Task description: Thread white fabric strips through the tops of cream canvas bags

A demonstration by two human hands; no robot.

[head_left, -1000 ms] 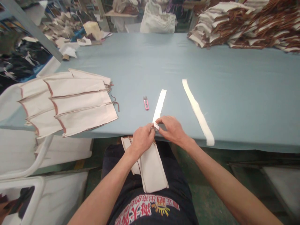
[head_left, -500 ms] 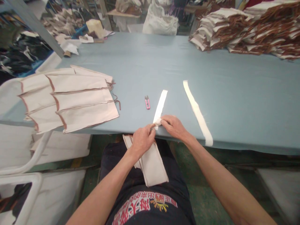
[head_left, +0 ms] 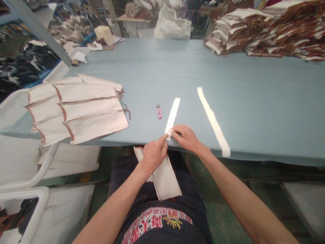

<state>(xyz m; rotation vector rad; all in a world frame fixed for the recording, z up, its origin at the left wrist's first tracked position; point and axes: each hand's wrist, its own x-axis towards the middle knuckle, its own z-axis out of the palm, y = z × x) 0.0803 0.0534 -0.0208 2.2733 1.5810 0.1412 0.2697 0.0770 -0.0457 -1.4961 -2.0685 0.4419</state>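
Observation:
Both hands meet at the table's front edge over a cream fabric piece (head_left: pixel 167 179) with brown-edged seams, which hangs down over my lap. My left hand (head_left: pixel 155 153) is closed on its upper end. Thumb and fingers of my right hand (head_left: pixel 185 136) pinch a small cream corner of fabric at that same end. Just beyond the fingertips a short white strip (head_left: pixel 173 113) lies on the table, its near end partly under the hands. Pink thread snips (head_left: pixel 158 111) rest to the left of that strip. A longer cream strip (head_left: pixel 213 122) lies to the right.
Overlapping cream fabric pieces with brown edging (head_left: pixel 88 108) lie on the blue-grey table (head_left: pixel 152 67) at left. Tall stacks of brown and cream pieces (head_left: pixel 266 32) stand at the far right. A white sack (head_left: pixel 172 25) is behind the table. A white curved frame (head_left: pixel 47 169) sits at lower left.
My right fingertips have shifted slightly left and the small cream corner between the hands sits a little differently. The left hand keeps its hold; the view has shifted slightly.

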